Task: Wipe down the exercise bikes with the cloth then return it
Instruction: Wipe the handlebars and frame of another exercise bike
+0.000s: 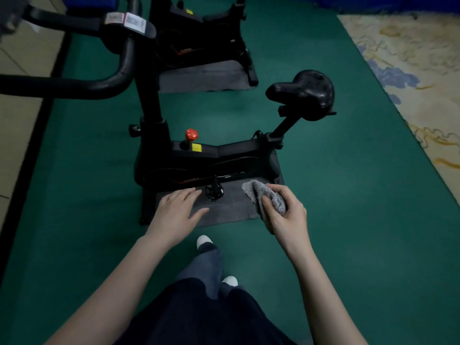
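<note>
A black exercise bike point(199, 160) stands in front of me on a dark grey mat point(231, 207), with a red knob point(191, 135), a black saddle point(305, 93) at the right and black handlebars point(74, 83) at the upper left. My right hand point(283, 212) grips a bunched grey cloth point(263, 195) in the air, in front of the bike's rear frame. My left hand point(176, 210) hovers with straight fingers in front of the bike's lower frame, just left of the pedal point(214, 191). A second black bike point(199, 38) stands behind the first.
Green floor covering point(336, 195) surrounds both bikes. A patterned beige carpet point(418, 70) lies at the right. Tiled floor point(20, 100) and a dark border run along the left. My legs and white shoes point(204, 241) are below my hands.
</note>
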{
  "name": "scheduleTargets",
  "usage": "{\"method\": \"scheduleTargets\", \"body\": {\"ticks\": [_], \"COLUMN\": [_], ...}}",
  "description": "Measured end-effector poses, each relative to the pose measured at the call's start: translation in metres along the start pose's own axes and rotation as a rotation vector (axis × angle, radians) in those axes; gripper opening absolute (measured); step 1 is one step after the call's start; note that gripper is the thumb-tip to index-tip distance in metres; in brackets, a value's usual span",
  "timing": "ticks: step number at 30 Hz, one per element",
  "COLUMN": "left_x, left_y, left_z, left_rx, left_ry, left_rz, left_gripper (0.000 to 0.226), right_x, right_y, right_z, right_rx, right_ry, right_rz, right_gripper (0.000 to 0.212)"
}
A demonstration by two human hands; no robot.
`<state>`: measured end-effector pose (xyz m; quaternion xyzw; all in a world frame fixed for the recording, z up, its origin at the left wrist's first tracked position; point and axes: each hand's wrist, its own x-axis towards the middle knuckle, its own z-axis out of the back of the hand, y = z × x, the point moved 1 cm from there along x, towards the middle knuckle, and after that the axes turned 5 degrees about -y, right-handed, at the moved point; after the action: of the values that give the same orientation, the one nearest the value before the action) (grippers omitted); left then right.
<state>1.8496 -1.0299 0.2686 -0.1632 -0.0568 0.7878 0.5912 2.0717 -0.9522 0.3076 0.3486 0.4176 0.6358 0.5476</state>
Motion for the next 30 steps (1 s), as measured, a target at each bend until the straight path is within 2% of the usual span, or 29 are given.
{"method": "scheduleTargets", "body": {"ticks": [11,16,22,30], "left_x": [0.064,0.086,0.086,0.09], "left_y": [0.035,0.051,0.066,0.077], "left_z": [0.017,0.027,0.041,0.048], "left_rx": [-0.059,-0.074,-0.124,-0.169], "left_ry": [-0.062,-0.093,-0.135,-0.194], "left_rz": [0.155,0.19,0.3,0.474], "left_gripper": [0.06,0.06,0.06,0.061], "right_x": [0.096,0.126,0.152,0.188], "right_y": [0.027,0.033,0.052,0.078], "right_z": [-0.054,-0.08,-0.109,-0.145], "right_rx": [-0.044,0.002,0.029,0.036], "right_ry": [0.174,0.216,0.357,0.553], "right_rz": [0.114,0.074,0.099,0.24], "right_gripper": [0.013,0.011,0.011,0.013]}}
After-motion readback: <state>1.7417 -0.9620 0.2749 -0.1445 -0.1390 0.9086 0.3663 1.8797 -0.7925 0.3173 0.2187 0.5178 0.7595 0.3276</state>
